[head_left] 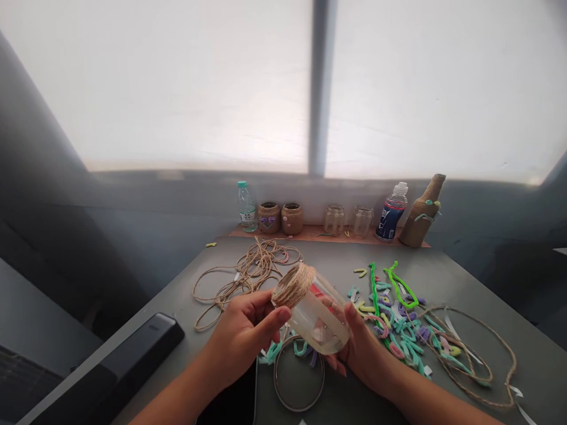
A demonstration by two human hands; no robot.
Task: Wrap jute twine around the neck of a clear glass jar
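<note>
A clear glass jar (pixel 321 319) is tilted between my two hands above the table, its mouth toward the upper left. Twine (pixel 301 282) is wound around its neck, and a patch of red shows through the glass. My left hand (pixel 257 321) grips the neck end, thumb against the wound twine. At the base end, my right hand (pixel 354 342) supports the jar from the right and below. Beneath the jar, a thin round hoop (pixel 299 407) lies near some teal pipe-cleaner pieces (pixel 270 353).
Loose twine (pixel 261 260) lies behind my left hand. Colourful pipe-cleaner pieces (pixel 405 333) and a twine coil (pixel 505 348) spread at right. A black box-shaped object (pixel 150 342) stands at left. Twine-covered jars (pixel 292 219), glass jars (pixel 334 220) and bottles (pixel 390 215) line the back.
</note>
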